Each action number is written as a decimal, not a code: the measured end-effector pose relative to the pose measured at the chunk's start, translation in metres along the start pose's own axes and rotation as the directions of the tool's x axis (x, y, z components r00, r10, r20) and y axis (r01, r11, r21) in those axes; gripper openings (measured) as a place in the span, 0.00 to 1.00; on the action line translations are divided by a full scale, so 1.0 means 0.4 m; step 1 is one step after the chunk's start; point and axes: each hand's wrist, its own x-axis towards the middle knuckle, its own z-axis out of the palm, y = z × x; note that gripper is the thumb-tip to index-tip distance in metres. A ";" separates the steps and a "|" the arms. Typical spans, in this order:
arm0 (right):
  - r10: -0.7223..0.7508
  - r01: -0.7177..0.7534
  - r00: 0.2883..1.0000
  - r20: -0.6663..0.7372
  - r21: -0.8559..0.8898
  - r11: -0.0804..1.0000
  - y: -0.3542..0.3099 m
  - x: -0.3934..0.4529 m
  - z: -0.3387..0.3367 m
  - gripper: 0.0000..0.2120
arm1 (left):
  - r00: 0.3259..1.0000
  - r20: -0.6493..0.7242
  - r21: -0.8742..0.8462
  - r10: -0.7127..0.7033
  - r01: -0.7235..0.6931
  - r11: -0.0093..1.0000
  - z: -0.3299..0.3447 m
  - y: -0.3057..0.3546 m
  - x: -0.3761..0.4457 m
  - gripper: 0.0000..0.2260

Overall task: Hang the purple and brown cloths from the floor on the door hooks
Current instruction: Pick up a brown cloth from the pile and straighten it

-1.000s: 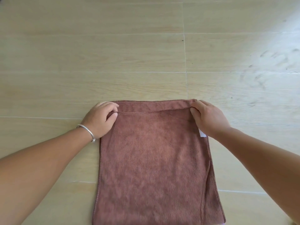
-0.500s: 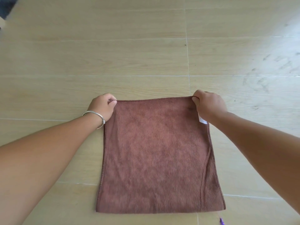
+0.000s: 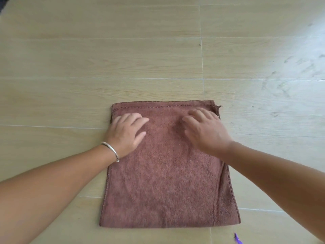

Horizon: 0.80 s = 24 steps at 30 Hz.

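Note:
A brown cloth [image 3: 163, 182] lies flat on the floor, folded into a rectangle with its stitched edge at the far side. My left hand [image 3: 125, 132] rests palm down on its far left part, fingers spread; a silver bangle is on that wrist. Palm down on the far right part lies my right hand [image 3: 205, 131], fingers also spread. Neither hand grips the fabric. A small purple tip [image 3: 237, 238] shows at the bottom edge, below the cloth's near right corner; the purple cloth itself is out of view. No door or hooks are visible.
Light wooden floor planks [image 3: 140, 59] fill the whole view. A dark object's corner [image 3: 2, 4] shows at the top left. Scuff marks lie on the floor at the right.
Both hands have let go of the cloth's far corners and now lie flat on top of it. The cloth's far edge is laid down on the floor.

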 end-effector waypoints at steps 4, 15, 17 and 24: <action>0.130 -0.096 0.956 0.263 -0.139 0.986 0.016 -0.015 0.035 0.38 | 0.907 0.350 0.108 -0.233 0.208 0.972 0.040 0.008 -0.012 0.33; 0.044 -0.033 0.986 0.158 -0.074 0.997 -0.010 -0.020 0.028 0.33 | 0.893 0.380 0.075 -0.240 0.229 0.971 -0.003 0.034 0.013 0.33; -0.065 0.075 0.984 0.166 -0.056 0.996 -0.024 -0.105 0.053 0.33 | 0.952 0.306 0.018 -0.025 0.020 1.000 0.019 0.079 -0.094 0.34; -0.061 0.099 0.972 0.226 -0.162 0.982 0.032 -0.058 0.062 0.34 | 0.922 0.365 0.155 0.128 -0.195 0.968 0.064 0.046 -0.128 0.34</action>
